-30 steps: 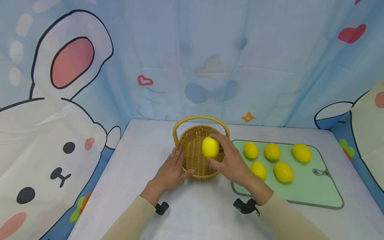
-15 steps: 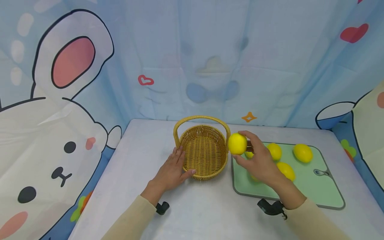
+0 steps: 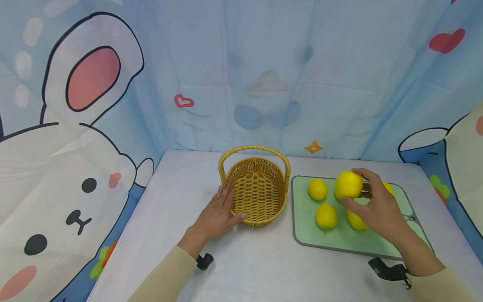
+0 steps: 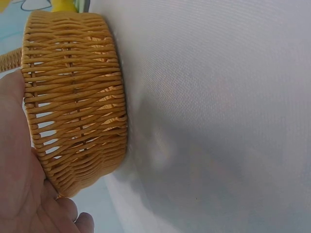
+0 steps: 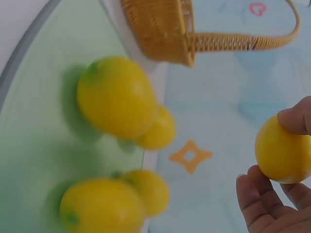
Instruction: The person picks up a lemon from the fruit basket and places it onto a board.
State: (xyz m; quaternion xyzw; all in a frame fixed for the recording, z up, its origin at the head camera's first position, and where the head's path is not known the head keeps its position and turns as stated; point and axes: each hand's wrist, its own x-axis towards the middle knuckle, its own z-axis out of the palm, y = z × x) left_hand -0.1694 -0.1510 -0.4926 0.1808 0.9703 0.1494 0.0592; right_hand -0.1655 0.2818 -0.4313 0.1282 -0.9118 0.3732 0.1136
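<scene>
A yellow lemon [image 3: 348,184] is pinched between the thumb and fingers of my right hand [image 3: 381,209], above the green cutting board [image 3: 309,237]. The right wrist view shows the held lemon [image 5: 282,150] apart from the others. Several more lemons lie on the board, among them one at the near left [image 3: 326,216] and one at the far left [image 3: 318,188]; my right hand partly covers others. My left hand [image 3: 213,214] rests with extended fingers against the left side of the wicker basket [image 3: 256,197]. The basket's woven bottom shows, and the left wrist view shows its side wall [image 4: 75,97].
The basket's arched handle [image 3: 254,147] stands up toward the back. A white cloth [image 3: 260,268] covers the table. Behind it hangs a blue printed curtain [image 3: 211,63], close to the table's back edge. The cutting board lies to the right of the basket.
My right hand, still pinching the lemon, has moved right from over the basket to over the cutting board. The left hand and the basket have stayed in place.
</scene>
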